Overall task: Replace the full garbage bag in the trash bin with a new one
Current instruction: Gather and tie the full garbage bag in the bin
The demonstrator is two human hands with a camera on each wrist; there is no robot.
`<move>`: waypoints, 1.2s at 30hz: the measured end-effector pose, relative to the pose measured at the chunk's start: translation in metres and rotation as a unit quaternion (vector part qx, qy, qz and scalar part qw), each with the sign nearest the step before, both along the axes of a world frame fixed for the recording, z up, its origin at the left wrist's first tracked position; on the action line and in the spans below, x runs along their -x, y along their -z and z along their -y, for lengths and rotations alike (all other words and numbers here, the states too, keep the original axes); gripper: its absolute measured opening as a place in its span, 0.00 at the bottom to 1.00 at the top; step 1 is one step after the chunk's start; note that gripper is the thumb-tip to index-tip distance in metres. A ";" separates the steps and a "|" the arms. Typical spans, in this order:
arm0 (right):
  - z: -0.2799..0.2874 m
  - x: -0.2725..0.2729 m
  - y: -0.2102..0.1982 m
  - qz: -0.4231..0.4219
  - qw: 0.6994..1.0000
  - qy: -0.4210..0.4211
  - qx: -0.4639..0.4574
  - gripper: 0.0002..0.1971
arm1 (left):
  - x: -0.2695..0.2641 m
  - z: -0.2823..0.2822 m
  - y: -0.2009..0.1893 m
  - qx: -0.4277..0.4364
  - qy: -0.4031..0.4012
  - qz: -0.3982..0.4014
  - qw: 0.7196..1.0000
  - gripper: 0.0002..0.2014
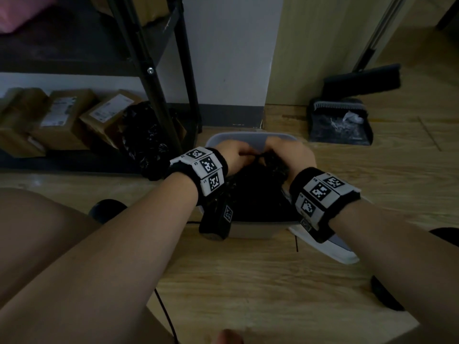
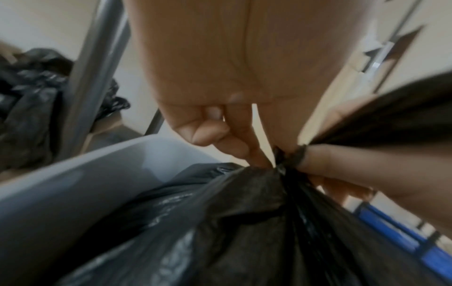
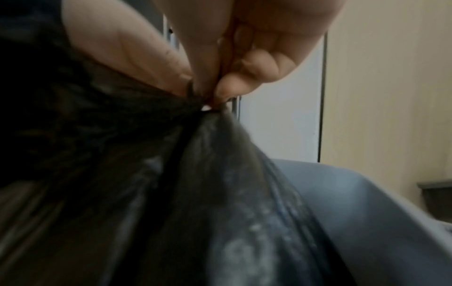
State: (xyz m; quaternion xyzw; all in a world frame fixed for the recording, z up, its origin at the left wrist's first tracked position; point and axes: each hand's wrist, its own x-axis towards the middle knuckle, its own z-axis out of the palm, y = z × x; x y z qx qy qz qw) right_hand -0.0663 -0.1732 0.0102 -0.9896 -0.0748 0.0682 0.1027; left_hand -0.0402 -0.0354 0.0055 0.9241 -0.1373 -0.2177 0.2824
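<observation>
A grey trash bin (image 1: 250, 137) stands on the wooden floor, with a full black garbage bag (image 1: 258, 192) inside it. The bag's top is gathered into a twisted neck (image 2: 283, 160) above the bin. My left hand (image 1: 233, 155) pinches that neck with curled fingers (image 2: 244, 147), and my right hand (image 1: 288, 155) pinches it from the other side, fingertips (image 3: 227, 87) meeting at the knot (image 3: 205, 108). The bin's grey wall (image 2: 73, 185) shows to the left of the bag, and its rim (image 3: 367, 193) shows to the right in the right wrist view.
A black metal shelf frame (image 1: 159, 78) stands left of the bin, with cardboard boxes (image 1: 64, 117) and another black bag (image 1: 146, 140) under it. A dustpan (image 1: 340, 125) and broom (image 1: 362, 80) lie at the back right. A white lid (image 1: 330, 247) lies by the bin.
</observation>
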 end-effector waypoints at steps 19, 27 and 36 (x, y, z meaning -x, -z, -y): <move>0.036 0.013 0.033 -0.091 0.912 0.252 -0.311 0.14 | 0.006 -0.019 -0.003 -0.151 0.004 0.049 0.987 0.09; 0.030 0.017 0.018 -0.081 0.944 0.222 -0.229 0.10 | 0.008 -0.020 -0.009 -0.169 0.013 0.051 0.984 0.15; -0.014 0.006 0.004 -0.107 0.993 -0.001 -0.056 0.40 | 0.025 -0.044 0.016 -0.230 -0.005 -0.030 0.973 0.59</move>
